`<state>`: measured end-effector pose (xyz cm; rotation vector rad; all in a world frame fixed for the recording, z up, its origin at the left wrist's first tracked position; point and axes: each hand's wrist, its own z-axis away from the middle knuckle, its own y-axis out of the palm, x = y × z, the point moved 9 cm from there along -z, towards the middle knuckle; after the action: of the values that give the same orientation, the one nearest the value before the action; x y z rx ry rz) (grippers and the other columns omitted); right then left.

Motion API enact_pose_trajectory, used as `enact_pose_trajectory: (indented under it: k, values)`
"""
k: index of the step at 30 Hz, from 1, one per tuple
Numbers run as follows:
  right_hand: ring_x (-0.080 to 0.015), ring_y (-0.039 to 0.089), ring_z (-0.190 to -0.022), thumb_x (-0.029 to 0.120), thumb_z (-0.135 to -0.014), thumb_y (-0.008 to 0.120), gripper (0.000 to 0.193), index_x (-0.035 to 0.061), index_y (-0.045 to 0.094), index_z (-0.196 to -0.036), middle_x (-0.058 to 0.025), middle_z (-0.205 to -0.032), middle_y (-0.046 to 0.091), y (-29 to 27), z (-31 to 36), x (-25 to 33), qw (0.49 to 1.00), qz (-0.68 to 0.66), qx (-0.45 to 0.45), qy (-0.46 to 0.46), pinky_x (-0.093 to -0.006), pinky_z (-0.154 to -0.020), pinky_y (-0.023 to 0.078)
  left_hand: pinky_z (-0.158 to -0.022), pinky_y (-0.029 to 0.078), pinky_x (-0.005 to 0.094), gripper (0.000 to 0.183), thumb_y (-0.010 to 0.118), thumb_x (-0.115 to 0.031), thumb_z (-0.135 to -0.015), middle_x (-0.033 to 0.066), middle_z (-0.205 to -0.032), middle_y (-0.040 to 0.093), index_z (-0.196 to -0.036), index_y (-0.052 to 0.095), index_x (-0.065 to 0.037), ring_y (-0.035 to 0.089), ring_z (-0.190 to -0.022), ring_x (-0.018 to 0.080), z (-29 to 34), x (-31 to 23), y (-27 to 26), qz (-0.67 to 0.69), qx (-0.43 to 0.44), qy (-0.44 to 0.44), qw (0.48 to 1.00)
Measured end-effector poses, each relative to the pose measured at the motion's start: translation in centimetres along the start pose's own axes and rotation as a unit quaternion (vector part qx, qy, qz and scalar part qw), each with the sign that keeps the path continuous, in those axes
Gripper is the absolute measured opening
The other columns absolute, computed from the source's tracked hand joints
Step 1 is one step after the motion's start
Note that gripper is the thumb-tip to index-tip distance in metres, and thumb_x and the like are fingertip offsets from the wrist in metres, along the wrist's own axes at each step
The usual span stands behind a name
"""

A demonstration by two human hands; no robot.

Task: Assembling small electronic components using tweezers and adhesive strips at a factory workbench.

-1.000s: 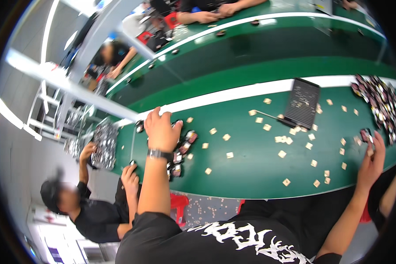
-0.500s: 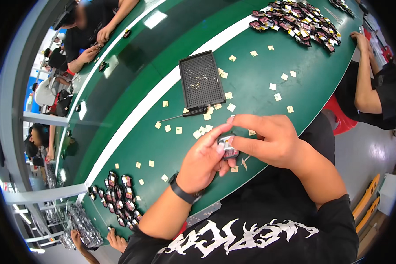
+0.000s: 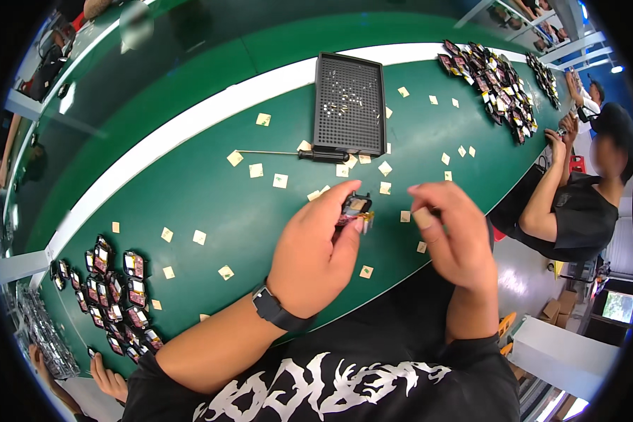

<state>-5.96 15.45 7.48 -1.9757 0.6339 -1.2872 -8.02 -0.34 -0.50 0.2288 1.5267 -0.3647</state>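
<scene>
My left hand (image 3: 313, 243), a dark watch on its wrist, is closed round a small black electronic device (image 3: 356, 209). Its open housing faces up, showing a silvery part and a bit of yellow at its lower right edge. Off to the right, apart from the device, my right hand (image 3: 457, 235) hovers with thumb and index fingertips apart and the other fingers curled. A pale patch shows at that thumb's tip; blur hides whether it is a nail or a scrap. Small pale yellow squares (image 3: 366, 272) lie on the table around both hands.
Beyond my hands stands a black perforated tray (image 3: 350, 133) with small screws in it. A screwdriver (image 3: 322, 155) lies along its near edge. Similar devices (image 3: 112, 295) are grouped at the left; a larger heap (image 3: 496, 91) sits far right. Another person (image 3: 584, 197) works at the right.
My right hand has come off the device and moved right. My left hand still holds the device, now tilted differently. The whole view has turned toward the right.
</scene>
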Motion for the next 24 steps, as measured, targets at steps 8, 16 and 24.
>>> enact_pose_trajectory:
  k: [8, 16, 24]
  values:
    - [-0.0281, 0.056, -0.060, 0.018, -0.084, 0.080, 0.025, 0.0045, 0.060, -0.078, -0.0082, -0.070, 0.057, 2.1, 0.1, 0.2, 0.997, 0.079, 0.010, 0.006, -0.0381, -0.053, 0.044, -0.081, 0.053, 0.0411, 0.047, 0.061, -0.003, -0.094, 0.0214, -0.107, 0.067, -0.139, 0.051, 0.002, 0.066, -0.091, 0.0349, 0.2, -1.2, -0.1, -0.106, -0.006, 0.047, 0.993]
    - [-0.0297, 0.060, -0.064, 0.019, -0.082, 0.082, 0.026, 0.0033, 0.061, -0.085, -0.0100, -0.076, 0.060, 1.1, 0.8, -0.9, 0.998, -0.008, -0.025, 0.061, -0.0388, -0.056, 0.046, -0.066, 0.049, 0.0268, 0.050, 0.058, -0.004, -0.097, 0.0088, -0.091, 0.062, -0.146, 0.048, 0.000, 0.059, -0.071, 0.0126, 0.3, -0.6, 0.2, -0.064, -0.003, 0.037, 0.997]
    - [-0.0339, 0.062, -0.073, 0.002, -0.087, 0.071, 0.014, 0.0007, 0.064, -0.099, -0.0132, -0.084, 0.063, 2.4, 0.8, 1.0, 1.000, -0.020, -0.011, 0.003, -0.0429, -0.066, 0.051, -0.065, 0.048, 0.0273, 0.048, 0.055, 0.000, -0.096, 0.0066, -0.087, 0.060, -0.143, 0.051, 0.001, 0.057, -0.070, 0.0121, 0.3, -0.7, -0.2, -0.097, -0.014, 0.055, 0.994]
